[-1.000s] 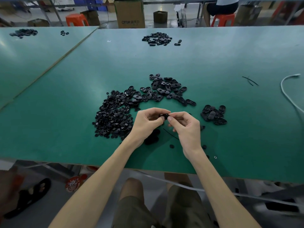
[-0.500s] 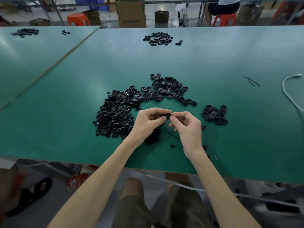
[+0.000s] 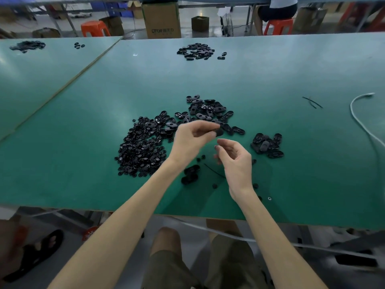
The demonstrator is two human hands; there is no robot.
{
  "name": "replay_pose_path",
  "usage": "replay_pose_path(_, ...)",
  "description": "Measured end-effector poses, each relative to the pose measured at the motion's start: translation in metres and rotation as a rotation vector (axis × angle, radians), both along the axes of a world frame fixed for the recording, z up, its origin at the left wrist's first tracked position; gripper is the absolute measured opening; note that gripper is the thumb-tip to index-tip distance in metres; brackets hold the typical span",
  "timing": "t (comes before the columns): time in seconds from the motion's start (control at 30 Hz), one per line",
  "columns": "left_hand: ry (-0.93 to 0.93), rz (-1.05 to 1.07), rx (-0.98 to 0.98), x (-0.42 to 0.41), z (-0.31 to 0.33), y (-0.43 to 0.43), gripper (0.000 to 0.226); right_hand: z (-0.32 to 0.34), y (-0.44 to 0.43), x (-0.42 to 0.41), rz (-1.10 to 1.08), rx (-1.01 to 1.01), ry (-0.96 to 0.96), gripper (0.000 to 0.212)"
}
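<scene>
1. hands separate: half a second ago both pinched one black part (image 3: pixel 219 132) together; now the left hand (image 3: pixel 191 138) carries it off alone, toward the far edge, while the right hand (image 3: pixel 236 159) drops back.
2. i judge the joining step done and the part bound for a pile, perhaps the small pile (image 3: pixel 266 144) nearer the right edge.
3. left hand: thumb and fingers clamped on the part, held above the middle of the table (image 3: pixel 291 174).
4. right hand: palm turned up, fingers loosely curled, tips blurred; whether they pinch anything, i cannot tell.
</scene>
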State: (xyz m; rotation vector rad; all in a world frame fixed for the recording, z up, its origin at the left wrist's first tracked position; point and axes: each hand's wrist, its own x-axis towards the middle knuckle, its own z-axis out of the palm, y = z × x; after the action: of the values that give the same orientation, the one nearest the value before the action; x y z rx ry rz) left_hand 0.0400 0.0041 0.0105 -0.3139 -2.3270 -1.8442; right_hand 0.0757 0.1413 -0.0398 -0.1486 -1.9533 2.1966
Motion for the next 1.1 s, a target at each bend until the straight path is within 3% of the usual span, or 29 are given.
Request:
replay_pose_path(0.27,0.032,-0.208,-0.282,-0.028,0.027,0.100,0.013,0.005,0.001,0.001,0.024,0.038,-0.083,0.016)
replay_pose_path(0.4,-0.005,-0.248,-0.418,-0.033,0.018,0.120,0.025,0.011,0.000,0.008,0.080,-0.177,-0.061,0.019)
replay_pose_path(0.47,0.005,-0.207,-0.412,-0.035,0.014,0.115,0.025,0.010,-0.001,0.007,0.043,-0.056,-0.067,0.028)
replay_pose_path(0.57,0.031,-0.085,-0.425,-0.044,0.011,0.092,0.019,0.006,0.000,0.002,0.022,0.051,-0.066,0.020)
replay_pose_path(0.7,0.021,0.033,-0.673,-0.057,0.005,0.050,0.033,0.004,-0.001,0.002,0.023,0.136,-0.029,0.013)
replay_pose_path(0.8,0.036,-0.101,-0.915,-0.059,-0.002,0.033,0.051,0.002,-0.004,0.003,0.047,0.231,-0.021,0.017)
replay_pose_path(0.9,0.063,-0.152,-1.034,-0.061,-0.007,0.030,0.043,0.001,-0.006,0.003,0.064,0.288,-0.040,0.017)
replay_pose_path(1.1,0.163,-0.062,-1.032,-0.055,-0.011,0.030,0.016,0.002,-0.005,0.004,0.064,0.342,-0.054,0.017)
